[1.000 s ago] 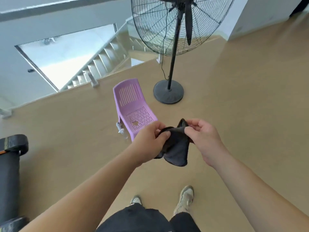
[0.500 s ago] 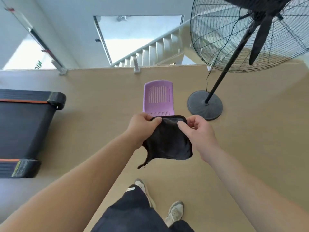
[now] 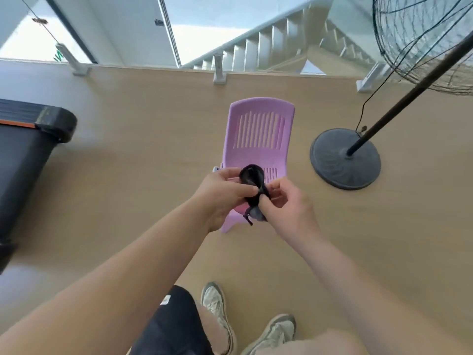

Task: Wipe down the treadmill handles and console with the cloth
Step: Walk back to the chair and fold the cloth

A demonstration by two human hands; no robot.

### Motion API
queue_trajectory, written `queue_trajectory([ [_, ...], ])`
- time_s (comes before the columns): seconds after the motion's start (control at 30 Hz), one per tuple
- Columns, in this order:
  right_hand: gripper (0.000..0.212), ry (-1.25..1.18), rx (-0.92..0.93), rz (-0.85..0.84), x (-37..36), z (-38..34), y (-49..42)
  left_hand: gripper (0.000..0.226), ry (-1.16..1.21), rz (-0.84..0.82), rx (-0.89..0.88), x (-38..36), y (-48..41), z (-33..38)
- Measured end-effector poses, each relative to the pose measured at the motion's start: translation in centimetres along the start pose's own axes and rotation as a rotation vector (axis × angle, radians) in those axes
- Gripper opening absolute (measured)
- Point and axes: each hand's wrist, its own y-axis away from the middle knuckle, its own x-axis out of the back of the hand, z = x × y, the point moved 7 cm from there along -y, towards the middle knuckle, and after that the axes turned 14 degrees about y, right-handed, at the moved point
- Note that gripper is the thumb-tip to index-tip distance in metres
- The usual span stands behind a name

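Observation:
A small black cloth (image 3: pixel 252 176) is bunched between both hands at the centre of the head view, above the lilac chair. My left hand (image 3: pixel 222 192) pinches its upper part with thumb and fingers. My right hand (image 3: pixel 284 203) pinches its lower part, from which a loose end hangs. The rear end of the black treadmill (image 3: pixel 23 160), with an orange stripe, lies at the left edge. Its handles and console are out of view.
A lilac plastic chair (image 3: pixel 261 134) stands right in front of me. A tall pedestal fan (image 3: pixel 345 157) with a round black base stands to the right. Beyond the chair a low ledge borders a stairwell (image 3: pixel 268 47). My feet (image 3: pixel 245 319) stand on tan floor.
The cloth, spread flat between my hands half a second ago, is now gathered into a small bunch. My hands have come closer together. The view has turned left, bringing the chair under my hands.

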Motion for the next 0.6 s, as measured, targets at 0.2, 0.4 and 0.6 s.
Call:
queue_trajectory([
  [0.2, 0.026, 0.074, 0.182, 0.005, -6.1, 11.4, -8.6, 0.06, -0.282, -0.078, -0.158, -1.3, -13.9, -6.2],
  [0.4, 0.036, -0.307, 0.178, -0.3, -8.3, 19.6, -15.5, 0.049, -0.447, -0.245, -0.298, -1.3, -22.3, -9.3],
  [0.6, 0.055, -0.229, 0.117, -0.165, -8.5, 26.5, -21.1, 0.03, -0.612, -0.287, -0.459, -2.0, -24.2, -10.2],
])
